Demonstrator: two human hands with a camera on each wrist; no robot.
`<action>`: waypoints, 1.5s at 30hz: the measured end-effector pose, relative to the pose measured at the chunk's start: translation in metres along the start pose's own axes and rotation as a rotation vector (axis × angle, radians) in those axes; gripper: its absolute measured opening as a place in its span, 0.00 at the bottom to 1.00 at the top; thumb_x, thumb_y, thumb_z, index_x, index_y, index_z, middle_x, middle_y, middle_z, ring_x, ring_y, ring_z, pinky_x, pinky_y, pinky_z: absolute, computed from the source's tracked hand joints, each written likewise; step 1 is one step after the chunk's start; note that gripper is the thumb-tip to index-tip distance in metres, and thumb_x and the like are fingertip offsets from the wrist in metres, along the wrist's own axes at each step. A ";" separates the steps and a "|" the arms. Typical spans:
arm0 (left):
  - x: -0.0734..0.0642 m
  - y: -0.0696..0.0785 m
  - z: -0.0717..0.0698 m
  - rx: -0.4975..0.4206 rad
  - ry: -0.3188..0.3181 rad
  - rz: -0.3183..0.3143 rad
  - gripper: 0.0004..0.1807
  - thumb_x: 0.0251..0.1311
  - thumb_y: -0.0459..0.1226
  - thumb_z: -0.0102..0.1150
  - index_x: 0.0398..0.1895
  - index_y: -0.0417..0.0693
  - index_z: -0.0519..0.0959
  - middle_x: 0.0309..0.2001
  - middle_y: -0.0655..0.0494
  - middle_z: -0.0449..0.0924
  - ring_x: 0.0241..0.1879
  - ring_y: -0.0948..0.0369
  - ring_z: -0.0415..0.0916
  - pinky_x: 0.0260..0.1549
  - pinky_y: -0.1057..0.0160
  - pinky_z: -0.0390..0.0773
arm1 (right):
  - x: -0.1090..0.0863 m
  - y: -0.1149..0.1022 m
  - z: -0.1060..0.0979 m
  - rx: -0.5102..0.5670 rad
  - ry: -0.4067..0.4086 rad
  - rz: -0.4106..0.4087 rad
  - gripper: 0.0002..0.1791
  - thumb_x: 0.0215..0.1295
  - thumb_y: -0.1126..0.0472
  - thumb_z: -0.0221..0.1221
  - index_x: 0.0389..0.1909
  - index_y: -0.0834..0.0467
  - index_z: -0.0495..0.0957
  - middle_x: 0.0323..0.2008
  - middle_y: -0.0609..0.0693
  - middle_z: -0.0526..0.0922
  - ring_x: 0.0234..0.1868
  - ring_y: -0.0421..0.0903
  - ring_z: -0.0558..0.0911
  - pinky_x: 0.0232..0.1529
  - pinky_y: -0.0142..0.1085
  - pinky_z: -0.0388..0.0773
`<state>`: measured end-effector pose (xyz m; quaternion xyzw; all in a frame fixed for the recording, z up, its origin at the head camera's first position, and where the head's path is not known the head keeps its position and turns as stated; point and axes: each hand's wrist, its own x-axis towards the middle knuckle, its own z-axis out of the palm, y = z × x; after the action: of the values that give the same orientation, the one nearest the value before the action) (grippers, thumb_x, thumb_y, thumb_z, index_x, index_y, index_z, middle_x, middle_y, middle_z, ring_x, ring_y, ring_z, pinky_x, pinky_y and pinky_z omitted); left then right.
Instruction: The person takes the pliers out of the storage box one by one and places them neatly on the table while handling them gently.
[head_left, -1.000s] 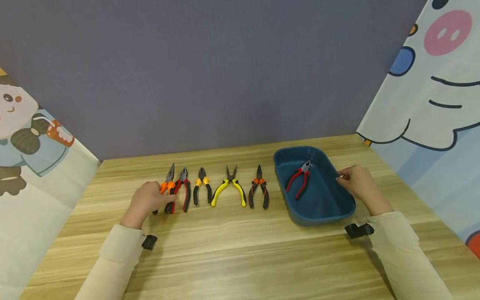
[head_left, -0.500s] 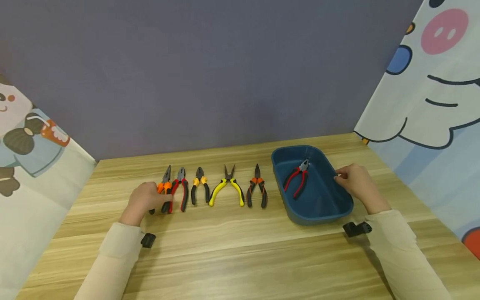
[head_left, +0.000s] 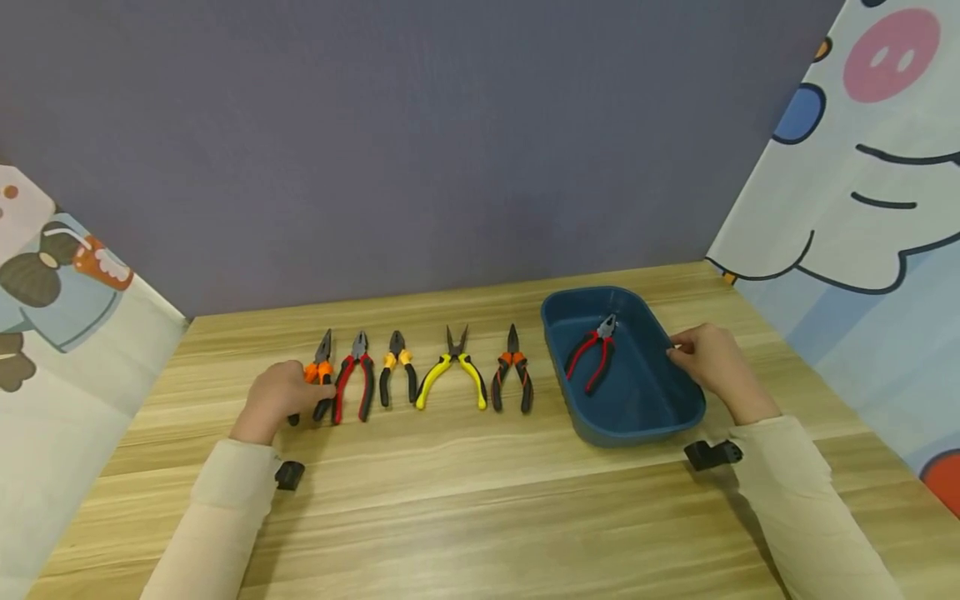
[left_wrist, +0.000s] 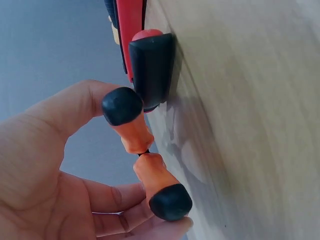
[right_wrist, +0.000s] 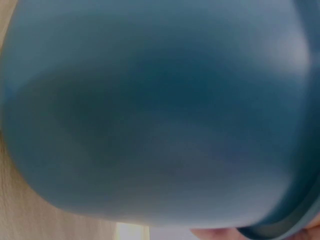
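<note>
At the left end of a row of pliers, my left hand (head_left: 273,396) grips long-nose pliers (head_left: 322,369) with orange-and-black handles, jaws pointing away. In the left wrist view, the thumb lies at one handle end of these long-nose pliers (left_wrist: 156,172) and the fingers at the other. Red-and-black pliers (head_left: 361,346) lie just right of them. My right hand (head_left: 712,362) pinches the right rim of a blue plastic tub (head_left: 645,421). Inside the tub rest other red-and-black pliers (head_left: 606,330). The tub's wall (right_wrist: 165,125) fills most of the right wrist view.
Further along the row lie yellow-orange-and-black pliers (head_left: 397,343), yellow long-nose pliers (head_left: 454,350) with spread handles, and orange-and-black pliers (head_left: 513,358) beside the tub. A grey panel (head_left: 450,150) stands behind the wooden table (head_left: 465,508). Printed cartoon sheets hang at both sides.
My left hand has shifted slightly left with the orange-handled long-nose pliers, opening a gap to the red-and-black pair. My right hand stays on the tub's rim. The head view has shifted a little.
</note>
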<state>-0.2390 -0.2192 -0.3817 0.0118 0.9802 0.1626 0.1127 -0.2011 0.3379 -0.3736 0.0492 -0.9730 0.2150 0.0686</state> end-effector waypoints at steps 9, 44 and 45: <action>0.000 -0.003 -0.003 0.000 -0.007 -0.007 0.22 0.56 0.49 0.59 0.20 0.42 0.65 0.19 0.53 0.62 0.18 0.59 0.62 0.19 0.63 0.63 | -0.001 -0.002 0.000 0.004 -0.001 -0.007 0.15 0.60 0.68 0.58 0.43 0.77 0.77 0.30 0.68 0.82 0.30 0.61 0.82 0.33 0.51 0.77; -0.007 -0.005 0.000 0.067 -0.044 -0.039 0.24 0.58 0.51 0.57 0.26 0.36 0.71 0.22 0.49 0.68 0.22 0.56 0.64 0.19 0.63 0.65 | -0.002 -0.001 0.000 -0.001 0.043 -0.043 0.14 0.58 0.69 0.58 0.41 0.77 0.79 0.27 0.65 0.83 0.27 0.56 0.81 0.31 0.50 0.77; -0.008 -0.006 0.000 0.066 -0.046 -0.039 0.24 0.58 0.51 0.57 0.28 0.35 0.71 0.23 0.48 0.68 0.22 0.56 0.65 0.20 0.62 0.65 | -0.002 -0.001 0.000 -0.001 0.042 -0.043 0.14 0.58 0.69 0.58 0.41 0.77 0.79 0.27 0.65 0.83 0.27 0.57 0.81 0.32 0.51 0.77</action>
<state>-0.2314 -0.2250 -0.3816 0.0003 0.9822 0.1276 0.1378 -0.1991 0.3368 -0.3736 0.0657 -0.9701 0.2141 0.0934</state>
